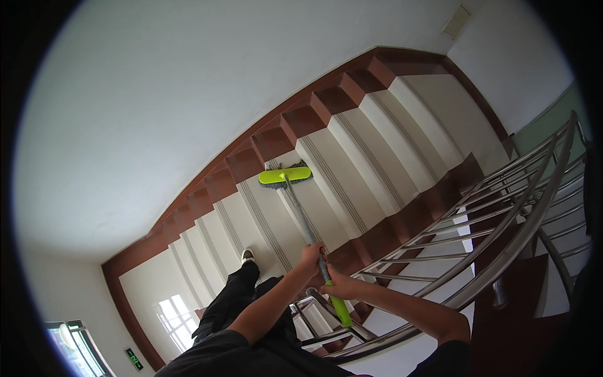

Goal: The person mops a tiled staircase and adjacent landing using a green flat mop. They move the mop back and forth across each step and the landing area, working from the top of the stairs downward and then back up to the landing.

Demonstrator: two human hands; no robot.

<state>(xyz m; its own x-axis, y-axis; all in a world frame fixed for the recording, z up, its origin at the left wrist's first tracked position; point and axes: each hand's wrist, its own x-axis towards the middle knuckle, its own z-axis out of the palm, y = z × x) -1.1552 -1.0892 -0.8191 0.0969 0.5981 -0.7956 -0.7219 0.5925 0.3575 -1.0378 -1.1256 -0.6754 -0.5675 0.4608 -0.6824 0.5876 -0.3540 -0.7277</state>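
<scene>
A flat mop with a lime-green head [285,175] and grey fringed pad lies across a pale stair tread, its pad reaching over the step edge. From its centre a grey pole [301,209] runs back towards me. My left hand [313,258] is wrapped around the middle of that pole. Lower down, my right hand [340,284] grips the pole just where the green handle end [340,308] begins. Both hands are beside the metal railing, above the stairs.
Cream stair treads [325,153] with grooved edges have red-brown borders [301,123] along a white wall [165,103]. A curved metal handrail [511,264] with bars follows the right side. My shoe [247,256] rests on a step. A landing [146,287] reflects a window; a green-lit sign [134,359] hangs lower left.
</scene>
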